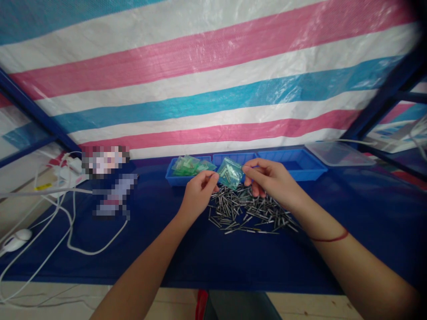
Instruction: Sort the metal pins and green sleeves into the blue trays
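Two hands share one small clear bag (231, 173), held up just above the far part of a pile of metal rods (230, 206) & in front of the mid bin. Left hand (198, 191): thumb & forefinger pinched narrow on bag's left edge. Right hand (271, 180): thumb & forefinger pinching bag's right edge, other fingers curled below. Bag looks greenish, w/ short metal bits inside; exact no. can't be told.

Rods lie loose on the blue worktop (200, 262), pointing every which way, partly hidden by right hand. Row of 3 blue bins along far side: left bin (180, 181) w/ a heap of green bags (188, 165); mid bin (248, 158) partly hidden behind the bag; right bin (312, 173) beyond right hand. Clear plastic lid (340, 154) just beside it, far right.

Left side: white cables (96, 253) looped over worktop, plus a white mouse-shaped item (16, 240) at left edge. Striped sheet (200, 106) (red, white, blue) hangs across far side. Thin red band (330, 240) round right forearm, nr wrist.
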A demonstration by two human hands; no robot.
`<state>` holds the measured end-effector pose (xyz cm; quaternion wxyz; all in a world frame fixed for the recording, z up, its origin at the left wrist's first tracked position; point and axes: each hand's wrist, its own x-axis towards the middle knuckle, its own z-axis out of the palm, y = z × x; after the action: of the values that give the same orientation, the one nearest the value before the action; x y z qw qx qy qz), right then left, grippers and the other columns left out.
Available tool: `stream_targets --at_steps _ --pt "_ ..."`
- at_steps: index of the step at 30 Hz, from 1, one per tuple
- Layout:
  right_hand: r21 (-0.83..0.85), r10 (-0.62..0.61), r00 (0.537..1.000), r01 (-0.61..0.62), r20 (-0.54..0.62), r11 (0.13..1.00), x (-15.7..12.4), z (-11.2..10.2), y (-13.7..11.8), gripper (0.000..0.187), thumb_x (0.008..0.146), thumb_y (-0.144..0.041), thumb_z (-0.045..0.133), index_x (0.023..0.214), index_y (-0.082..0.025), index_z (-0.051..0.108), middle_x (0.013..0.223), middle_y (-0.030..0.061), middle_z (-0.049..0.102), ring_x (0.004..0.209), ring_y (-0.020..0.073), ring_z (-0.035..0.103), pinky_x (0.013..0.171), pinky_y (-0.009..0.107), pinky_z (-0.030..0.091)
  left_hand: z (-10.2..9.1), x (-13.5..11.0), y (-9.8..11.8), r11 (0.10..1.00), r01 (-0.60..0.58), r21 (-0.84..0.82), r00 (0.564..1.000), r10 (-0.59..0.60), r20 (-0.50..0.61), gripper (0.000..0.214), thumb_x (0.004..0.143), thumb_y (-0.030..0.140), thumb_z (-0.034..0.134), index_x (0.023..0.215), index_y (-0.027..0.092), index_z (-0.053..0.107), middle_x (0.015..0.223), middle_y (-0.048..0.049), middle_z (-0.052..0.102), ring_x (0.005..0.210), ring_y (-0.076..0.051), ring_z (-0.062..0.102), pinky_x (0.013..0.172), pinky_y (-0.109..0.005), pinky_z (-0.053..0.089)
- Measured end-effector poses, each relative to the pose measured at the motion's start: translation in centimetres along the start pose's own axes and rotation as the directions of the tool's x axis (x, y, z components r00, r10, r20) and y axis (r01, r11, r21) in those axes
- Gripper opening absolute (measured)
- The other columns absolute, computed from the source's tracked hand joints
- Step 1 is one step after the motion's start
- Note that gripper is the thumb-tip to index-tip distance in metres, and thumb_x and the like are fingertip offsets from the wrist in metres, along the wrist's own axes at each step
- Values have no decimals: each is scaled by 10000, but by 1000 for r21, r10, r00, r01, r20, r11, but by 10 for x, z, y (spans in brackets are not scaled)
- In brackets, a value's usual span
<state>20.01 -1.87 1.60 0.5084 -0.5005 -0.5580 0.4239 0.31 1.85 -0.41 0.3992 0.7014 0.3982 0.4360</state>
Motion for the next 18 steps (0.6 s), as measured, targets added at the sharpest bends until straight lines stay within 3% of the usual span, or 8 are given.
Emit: stream_targets --at_steps 3,7,12,18 --pt "108 51 999 -51 4 993 0 1 0 306 778 -451 655 902 -186 564 707 16 669 395 84 560 302 172 385 1 1 0 996 44 -81 999 -43 6 240 869 378 546 915 150 605 586 24 588 530 -104 546 546 -215 435" --pt "163 77 997 -75 -2 984 0 2 2 307 792 -461 635 916 -185 582 836 68 704 505 125 647 382 204 490 2 2 2 984 63 -164 998 -67 -21 286 884 413 517 928 150 620 716 -16 649 572 -103 578 555 -217 459" --pt "143 25 1000 -26 4 989 2 2 4 293 741 -404 697 909 -183 601 722 37 682 625 175 693 425 217 519 1 3 0 986 43 -164 997 -53 -58 244 836 381 596 907 154 646 690 -8 640 621 -121 611 602 -231 498" --pt "145 -28 999 31 -24 989 5 2 8 347 709 -347 721 980 -178 587 729 29 690 660 168 684 506 254 551 2 3 -5 989 32 -143 998 -40 -54 322 822 303 612 1110 160 635 856 -45 692 683 -135 650 669 -265 535"
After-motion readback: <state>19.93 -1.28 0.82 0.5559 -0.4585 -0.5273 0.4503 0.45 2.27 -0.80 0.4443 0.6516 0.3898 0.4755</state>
